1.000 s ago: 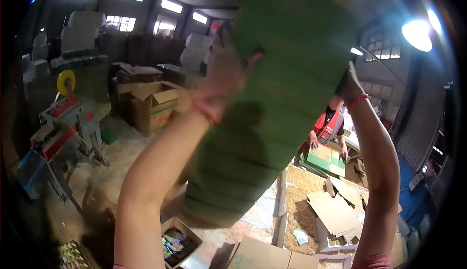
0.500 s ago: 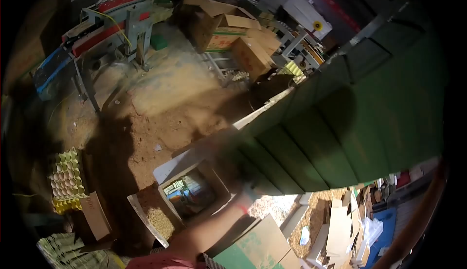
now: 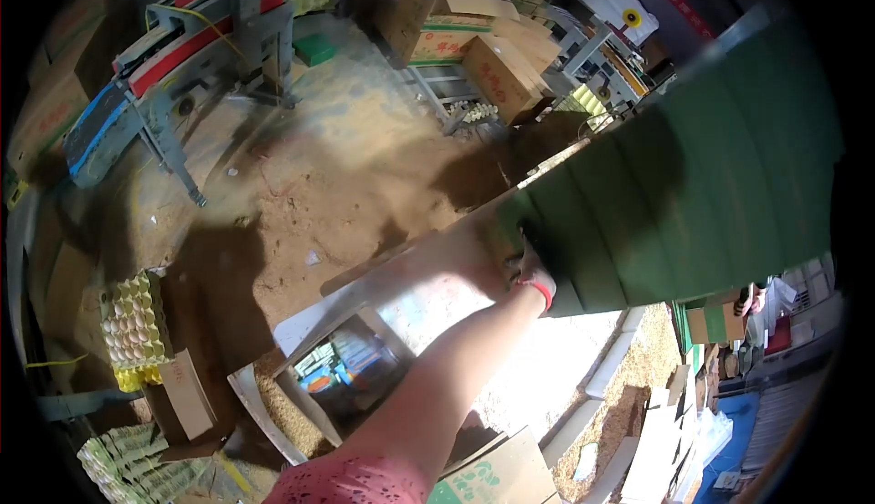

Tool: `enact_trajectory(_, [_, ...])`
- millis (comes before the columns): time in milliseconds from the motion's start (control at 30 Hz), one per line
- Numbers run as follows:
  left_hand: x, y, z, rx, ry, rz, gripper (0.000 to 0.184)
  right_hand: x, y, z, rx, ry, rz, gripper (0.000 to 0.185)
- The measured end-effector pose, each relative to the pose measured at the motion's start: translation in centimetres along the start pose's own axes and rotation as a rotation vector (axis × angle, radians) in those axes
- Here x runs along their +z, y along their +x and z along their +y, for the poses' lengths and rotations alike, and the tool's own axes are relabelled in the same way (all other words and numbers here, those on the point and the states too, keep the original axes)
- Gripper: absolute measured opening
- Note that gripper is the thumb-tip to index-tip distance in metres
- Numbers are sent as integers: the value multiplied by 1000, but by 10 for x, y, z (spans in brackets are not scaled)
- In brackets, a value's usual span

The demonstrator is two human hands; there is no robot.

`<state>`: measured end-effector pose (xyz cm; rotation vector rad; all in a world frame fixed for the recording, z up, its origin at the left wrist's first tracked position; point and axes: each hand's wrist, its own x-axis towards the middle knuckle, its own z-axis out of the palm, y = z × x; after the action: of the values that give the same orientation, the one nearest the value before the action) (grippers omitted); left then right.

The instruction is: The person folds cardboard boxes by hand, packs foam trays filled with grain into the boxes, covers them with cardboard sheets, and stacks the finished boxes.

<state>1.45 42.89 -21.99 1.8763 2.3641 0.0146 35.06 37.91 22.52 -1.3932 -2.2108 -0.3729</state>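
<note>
My left hand (image 3: 530,272), in a greyish glove with a red cuff, reaches up from the bottom centre on a bare forearm (image 3: 447,367) in a pink sleeve. It grips the lower left end of a large stack of green ribbed panels (image 3: 693,158). One finger points up along the green face; the others are partly hidden. The stack slants across the right side above a bright white tabletop (image 3: 437,294). Left of the forearm stands an open cardboard box (image 3: 374,322) with blue and coloured packets inside. My right hand does not show.
Egg trays (image 3: 137,322) with several eggs are at the left. A red and grey machine (image 3: 200,30) stands at the back left on the dirt floor (image 3: 337,185). Large cartons (image 3: 456,44) lie at the back. Troughs of grainy bedding (image 3: 629,385) and cardboard flaps (image 3: 656,449) sit lower right.
The view has shifted. My left hand, blurred before, now shows clearly at the green stack's end, farther up and right. More white tabletop shows beneath it. The arm-like shape at the right edge is gone.
</note>
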Motion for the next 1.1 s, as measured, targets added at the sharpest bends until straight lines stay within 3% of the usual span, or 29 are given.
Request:
enact_trajectory(67, [-1, 29, -11, 68, 119, -4, 41, 9, -1, -3, -2, 0, -14, 60])
enact_trajectory(133, [-6, 45, -11, 5, 35, 415, 44, 20, -1, -9, -13, 1, -24, 61])
enact_trajectory(233, [-44, 51, -15, -14, 2, 287, 50, 33, 2, -15, -17, 0, -44, 62])
enact_trajectory(500, [-12, 99, -4, 93, -172, 163, 71, 68, 10, -38, -28, 33, -81, 64])
enact_trajectory(600, [-3, 103, -17, 232, -544, 178, 79, 85, 24, -49, -54, 77, -87, 65])
enact_trajectory(733, [-6, 86, -30, 402, -1506, 26, 91, 114, 53, -62, -68, 186, -83, 67])
enact_trajectory(833, [-41, 24, -9, 149, -2047, 270, 73, 135, 49, -64, -22, 349, -110, 68])
enact_trajectory(867, [-51, 3, -5, 34, -2223, 369, 67, 140, 31, -61, 14, 428, -129, 69])
enact_trajectory(900, [-56, -22, 7, 2, -2493, 199, 58, 145, -5, -56, 78, 528, -169, 69])
enact_trajectory(967, [-70, -122, 41, -54, -2447, -21, 71, 152, -101, -26, 256, 672, -227, 70])
enact_trajectory(1000, [-35, -142, 52, -191, -2342, -81, 70, 152, -169, -2, 406, 659, -233, 69])
enact_trajectory(1033, [-34, -187, 55, -117, -2469, -179, 68, 146, -237, 25, 442, 535, -102, 62])
enact_trajectory(1067, [-2, -214, 63, -242, -2418, -153, 59, 141, -312, 64, 501, 235, -4, 59])
enact_trajectory(1100, [47, -232, 66, -182, -2209, -187, 53, 130, -390, 99, 550, 102, 98, 58])
